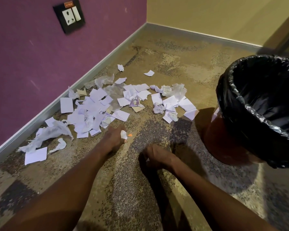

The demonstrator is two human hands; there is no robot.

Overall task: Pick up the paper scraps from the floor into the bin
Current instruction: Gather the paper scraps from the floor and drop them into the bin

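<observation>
While left hand (114,136) pinches a scrap (123,134), paper scraps (93,110) ahead, bin (257,110) right.

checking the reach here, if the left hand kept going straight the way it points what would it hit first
Likely the nearest flat white scraps at the near edge of the paper pile. The left hand already pinches a small white scrap. Depth is hard to judge.

Two bare forearms — no sleeves, rings or watch.
</observation>
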